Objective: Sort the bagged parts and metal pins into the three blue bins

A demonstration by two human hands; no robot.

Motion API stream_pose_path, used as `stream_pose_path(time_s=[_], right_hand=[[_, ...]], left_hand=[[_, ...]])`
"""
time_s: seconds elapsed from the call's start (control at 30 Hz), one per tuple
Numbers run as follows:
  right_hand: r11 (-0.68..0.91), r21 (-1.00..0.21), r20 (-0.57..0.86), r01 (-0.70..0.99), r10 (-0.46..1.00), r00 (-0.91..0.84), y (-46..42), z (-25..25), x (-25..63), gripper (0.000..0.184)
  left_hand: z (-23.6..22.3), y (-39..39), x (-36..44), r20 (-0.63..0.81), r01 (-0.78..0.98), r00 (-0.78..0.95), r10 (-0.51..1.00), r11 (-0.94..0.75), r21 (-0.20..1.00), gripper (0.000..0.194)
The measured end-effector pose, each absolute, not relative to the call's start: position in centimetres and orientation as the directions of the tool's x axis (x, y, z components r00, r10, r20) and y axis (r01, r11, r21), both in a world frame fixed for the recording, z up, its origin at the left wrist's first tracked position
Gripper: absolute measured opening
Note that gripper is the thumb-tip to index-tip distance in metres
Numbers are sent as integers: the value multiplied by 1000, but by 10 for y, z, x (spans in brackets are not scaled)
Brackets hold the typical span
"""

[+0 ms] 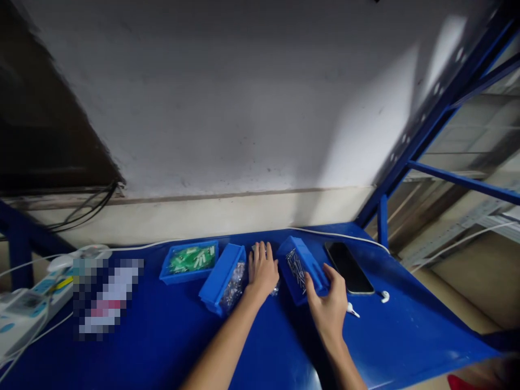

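My left hand (262, 270) lies with its fingers stretched out over small shiny pieces (275, 290), seemingly in clear plastic and mostly hidden beneath it. Just left of it is a blue bin (222, 275) tipped toward its right side, with clear-bagged small parts (233, 287) at its opening. My right hand (330, 306) has thumb and fingers at the near right corner of another blue bin (311, 260), gripping its wall. That bin leans and contains long thin metal screws or nails (296, 269). Farther left, a third blue bin (173, 279) holds green and whitish plastic pieces (193, 259).
A black phone (349, 268) and two white earbuds (384, 296) lie right of my right hand. Power strips (52, 281) with plugs and white cables occupy the left side, beside a blurred-out item (109, 298). A wall (244, 135) rises behind the blue table (162, 336).
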State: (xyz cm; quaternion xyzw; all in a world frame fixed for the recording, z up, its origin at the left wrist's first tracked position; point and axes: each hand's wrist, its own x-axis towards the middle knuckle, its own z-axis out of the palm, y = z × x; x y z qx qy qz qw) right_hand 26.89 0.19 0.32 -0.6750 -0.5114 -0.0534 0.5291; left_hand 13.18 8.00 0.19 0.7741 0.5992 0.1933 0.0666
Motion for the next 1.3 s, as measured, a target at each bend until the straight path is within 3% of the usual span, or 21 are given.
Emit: stream_pose_path(time_s=[0.13, 0.27, 0.33, 0.4, 0.53, 0.73, 0.93, 1.13, 1.3], right_hand=[[94, -669, 594, 737, 664, 454, -3, -2, 268, 52], [-57, -808, 358, 587, 744, 565, -14, -11, 260, 68], [-145, -842, 247, 519, 753, 610, -18, -13, 257, 69], [-134, -866, 219, 481, 764, 606, -21, -14, 255, 65], [-27, -902, 249, 432, 784, 569, -23, -19, 249, 66], [-2, -849, 282, 529, 844, 456, -26, -31, 243, 71], [176, -731, 454, 659, 847, 278, -30, -42, 243, 59], [360, -668, 531, 651, 844, 79, -22, -37, 252, 44], [326, -730, 500, 601, 854, 143, -11, -35, 266, 50]], left_hand=[[-11, 52, 127, 184, 898, 276, 943, -322, 302, 44], [-9, 13, 118, 233, 873, 294, 927, -359, 329, 45], [-4, 3, 112, 275, 858, 314, 908, -396, 328, 45], [1, -4, 104, 333, 868, 280, 901, -386, 313, 44], [1, -18, 90, 409, 923, 131, 903, -262, 284, 44], [-12, -30, 92, 385, 942, 97, 918, -209, 261, 49], [-19, -21, 93, 352, 961, 71, 933, -158, 226, 53], [-16, -18, 96, 260, 968, 79, 962, -137, 211, 53], [0, -15, 107, 254, 959, 105, 962, -165, 229, 49]])
